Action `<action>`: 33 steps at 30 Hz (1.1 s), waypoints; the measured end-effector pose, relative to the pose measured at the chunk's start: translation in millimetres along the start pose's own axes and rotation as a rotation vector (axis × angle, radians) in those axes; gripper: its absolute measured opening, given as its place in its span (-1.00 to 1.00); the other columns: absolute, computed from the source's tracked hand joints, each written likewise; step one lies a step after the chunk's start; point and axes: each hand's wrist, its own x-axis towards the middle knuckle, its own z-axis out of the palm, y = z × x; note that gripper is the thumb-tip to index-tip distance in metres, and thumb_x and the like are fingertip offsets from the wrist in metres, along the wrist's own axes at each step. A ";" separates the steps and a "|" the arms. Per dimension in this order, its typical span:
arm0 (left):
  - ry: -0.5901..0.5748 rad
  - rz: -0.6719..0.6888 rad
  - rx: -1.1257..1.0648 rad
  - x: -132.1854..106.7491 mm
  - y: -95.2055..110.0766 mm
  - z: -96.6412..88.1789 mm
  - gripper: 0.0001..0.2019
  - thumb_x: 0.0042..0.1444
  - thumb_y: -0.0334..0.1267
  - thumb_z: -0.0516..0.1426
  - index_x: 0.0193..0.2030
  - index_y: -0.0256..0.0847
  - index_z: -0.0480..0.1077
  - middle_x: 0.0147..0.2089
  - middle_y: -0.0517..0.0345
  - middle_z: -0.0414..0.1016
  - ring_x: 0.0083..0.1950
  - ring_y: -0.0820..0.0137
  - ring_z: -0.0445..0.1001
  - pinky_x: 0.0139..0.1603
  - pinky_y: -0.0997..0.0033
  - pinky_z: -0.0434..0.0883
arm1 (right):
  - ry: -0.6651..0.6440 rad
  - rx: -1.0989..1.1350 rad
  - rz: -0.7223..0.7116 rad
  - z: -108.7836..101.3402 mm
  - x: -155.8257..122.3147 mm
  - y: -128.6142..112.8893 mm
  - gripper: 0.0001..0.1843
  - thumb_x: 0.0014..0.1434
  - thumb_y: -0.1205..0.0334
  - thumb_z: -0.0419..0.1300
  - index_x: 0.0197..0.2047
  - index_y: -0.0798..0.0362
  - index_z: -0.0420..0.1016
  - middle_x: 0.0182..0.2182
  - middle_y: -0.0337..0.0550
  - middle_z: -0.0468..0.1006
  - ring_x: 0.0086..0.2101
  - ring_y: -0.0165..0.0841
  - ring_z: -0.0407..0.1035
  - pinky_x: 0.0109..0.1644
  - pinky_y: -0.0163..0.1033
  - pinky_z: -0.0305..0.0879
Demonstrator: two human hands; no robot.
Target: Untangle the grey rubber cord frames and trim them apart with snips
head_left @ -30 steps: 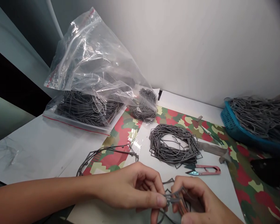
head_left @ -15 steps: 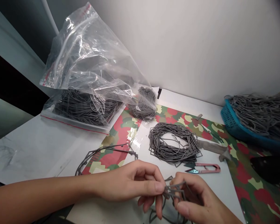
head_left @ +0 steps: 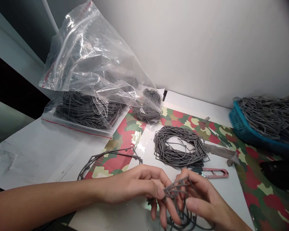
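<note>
Low at the front, my left hand (head_left: 144, 186) pinches a bunch of thin grey rubber gaskets (head_left: 175, 189) between thumb and fingers. My right hand (head_left: 204, 199) curls around the same bunch from the other side, its fingers among the strands and its thumb a little apart. Loops of the bunch hang below both hands, partly hidden by the fingers. Just beyond lies a ring-shaped pile of grey gaskets (head_left: 180, 160) on a white sheet. Pink-handled thread snips (head_left: 215, 173) rest beside it, their blades partly covered by my right hand.
A few loose gaskets (head_left: 106, 152) lie left of the pile. Behind them stands a large clear zip bag (head_left: 93, 64) of gaskets, with a smaller bagged bundle (head_left: 149, 106) alongside. A blue basket (head_left: 245, 128) heaped with grey strands is at right, above a dark object (head_left: 276, 175).
My left fingers have spread further under the gaskets and the bunch has shifted slightly left. My right hand has risen a little, now covering the snips' blades. More loops show below the hands.
</note>
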 end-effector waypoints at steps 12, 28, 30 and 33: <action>-0.068 -0.007 -0.079 -4.4 -7.1 -2.7 -0.84 0.15 -0.40 0.23 -0.14 -0.25 0.38 -0.30 0.15 0.59 -0.33 0.48 0.58 -0.24 0.51 0.41 | 0.048 -0.145 0.151 8.4 -2.7 9.3 -0.57 0.02 -0.04 0.43 -0.30 0.09 0.38 -0.53 -0.31 0.36 -0.50 -0.44 0.19 -0.40 -0.31 -0.02; 0.012 -0.051 0.031 -5.3 -7.5 -0.8 -0.72 0.19 -0.08 0.26 -0.24 -0.21 0.31 -0.41 0.20 0.51 -0.45 0.52 0.44 -0.35 0.52 0.40 | 0.012 0.070 -0.165 -1.8 -1.3 6.7 -0.71 0.07 0.07 0.38 -0.41 0.05 0.40 -0.40 -0.24 0.29 -0.39 -0.37 0.17 -0.31 -0.31 0.11; 0.024 -0.061 0.067 -5.3 -5.5 0.3 -0.70 0.19 -0.05 0.25 -0.24 -0.22 0.31 -0.42 0.21 0.48 -0.43 0.53 0.42 -0.37 0.55 0.38 | 0.032 0.109 -0.146 -1.9 -1.0 5.2 -0.71 0.05 0.06 0.39 -0.43 0.03 0.41 -0.49 -0.26 0.29 -0.42 -0.36 0.15 -0.32 -0.29 0.11; 0.047 -0.049 0.129 -6.6 2.4 3.0 -0.69 0.22 -0.02 0.22 -0.26 -0.23 0.31 -0.46 0.23 0.44 -0.46 0.55 0.36 -0.43 0.60 0.32 | 0.046 0.107 -0.163 -1.7 -2.1 -0.6 -0.69 0.05 0.02 0.37 -0.48 0.01 0.40 -0.60 -0.27 0.26 -0.44 -0.31 0.16 -0.29 -0.24 0.11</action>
